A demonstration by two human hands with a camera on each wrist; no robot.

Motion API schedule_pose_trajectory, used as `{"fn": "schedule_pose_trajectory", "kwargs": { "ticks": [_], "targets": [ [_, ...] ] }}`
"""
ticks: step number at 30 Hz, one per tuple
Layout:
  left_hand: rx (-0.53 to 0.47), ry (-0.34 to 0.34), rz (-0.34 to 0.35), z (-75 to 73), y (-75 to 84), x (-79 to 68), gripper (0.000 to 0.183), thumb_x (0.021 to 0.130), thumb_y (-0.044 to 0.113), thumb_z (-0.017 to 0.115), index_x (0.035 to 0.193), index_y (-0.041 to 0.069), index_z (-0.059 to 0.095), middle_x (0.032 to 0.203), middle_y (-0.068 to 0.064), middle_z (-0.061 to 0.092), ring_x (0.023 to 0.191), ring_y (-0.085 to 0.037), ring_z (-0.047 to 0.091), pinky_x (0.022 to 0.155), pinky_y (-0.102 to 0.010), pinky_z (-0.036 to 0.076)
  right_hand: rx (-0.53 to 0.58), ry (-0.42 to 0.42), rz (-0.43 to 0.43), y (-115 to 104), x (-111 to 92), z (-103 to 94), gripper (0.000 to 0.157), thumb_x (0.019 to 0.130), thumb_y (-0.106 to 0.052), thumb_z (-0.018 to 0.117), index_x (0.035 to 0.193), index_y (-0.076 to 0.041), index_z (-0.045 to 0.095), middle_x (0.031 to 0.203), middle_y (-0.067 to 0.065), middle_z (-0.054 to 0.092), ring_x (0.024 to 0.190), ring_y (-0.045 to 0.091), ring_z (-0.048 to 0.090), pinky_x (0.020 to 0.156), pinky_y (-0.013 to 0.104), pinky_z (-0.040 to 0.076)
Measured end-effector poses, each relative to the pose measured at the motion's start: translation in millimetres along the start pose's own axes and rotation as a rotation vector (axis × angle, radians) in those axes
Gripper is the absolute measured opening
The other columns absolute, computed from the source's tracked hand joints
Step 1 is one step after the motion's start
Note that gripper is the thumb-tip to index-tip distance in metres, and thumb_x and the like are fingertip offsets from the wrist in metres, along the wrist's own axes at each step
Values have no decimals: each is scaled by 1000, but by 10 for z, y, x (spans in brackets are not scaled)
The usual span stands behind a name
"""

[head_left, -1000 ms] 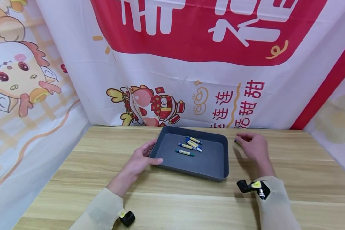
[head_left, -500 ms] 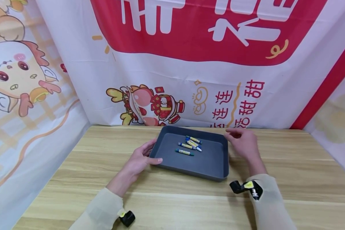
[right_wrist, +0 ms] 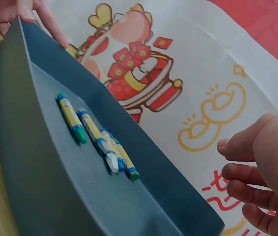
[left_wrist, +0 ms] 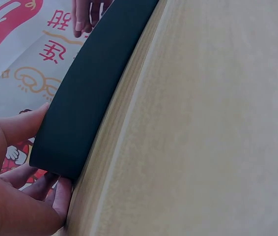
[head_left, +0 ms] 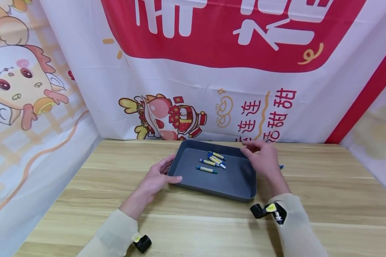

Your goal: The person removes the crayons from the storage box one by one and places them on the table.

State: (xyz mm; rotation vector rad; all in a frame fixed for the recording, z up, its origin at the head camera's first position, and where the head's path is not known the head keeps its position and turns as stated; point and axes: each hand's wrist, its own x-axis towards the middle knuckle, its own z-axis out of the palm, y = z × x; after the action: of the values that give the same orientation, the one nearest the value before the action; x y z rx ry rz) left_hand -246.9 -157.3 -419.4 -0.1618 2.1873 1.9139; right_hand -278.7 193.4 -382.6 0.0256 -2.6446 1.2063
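Four crayons (head_left: 212, 161) in one tray (head_left: 234, 185)

Behind the right hand (head_left: 260, 159), at the tray's (head_left: 212, 185) right rim, only the blue tip of a crayon (head_left: 281, 166) peeking out on the worktop (head_left: 325, 185), the rest hidden. Too small to read, the labels on the crayons in the tray (head_left: 212, 161). In the left wrist view, just the tray's outer wall, with the left hand (left_wrist: 11, 172) cut by the picture's edge.
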Motion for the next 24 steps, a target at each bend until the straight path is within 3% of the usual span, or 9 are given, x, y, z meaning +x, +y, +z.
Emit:
{"fn": "schedule_pose_trajectory", "kwargs": {
  "ticks": [24],
  "targets": [
    [15,0,-3,1,18,-4,85,88,2,83,161,25,45,171,-7,40,159,-35,35,133,-54,27,82,-44,-64,-203,-64,357,26,100,-24,76,122,-11,79,108,11,76,97,27,66,84,33,52]
  ]
}}
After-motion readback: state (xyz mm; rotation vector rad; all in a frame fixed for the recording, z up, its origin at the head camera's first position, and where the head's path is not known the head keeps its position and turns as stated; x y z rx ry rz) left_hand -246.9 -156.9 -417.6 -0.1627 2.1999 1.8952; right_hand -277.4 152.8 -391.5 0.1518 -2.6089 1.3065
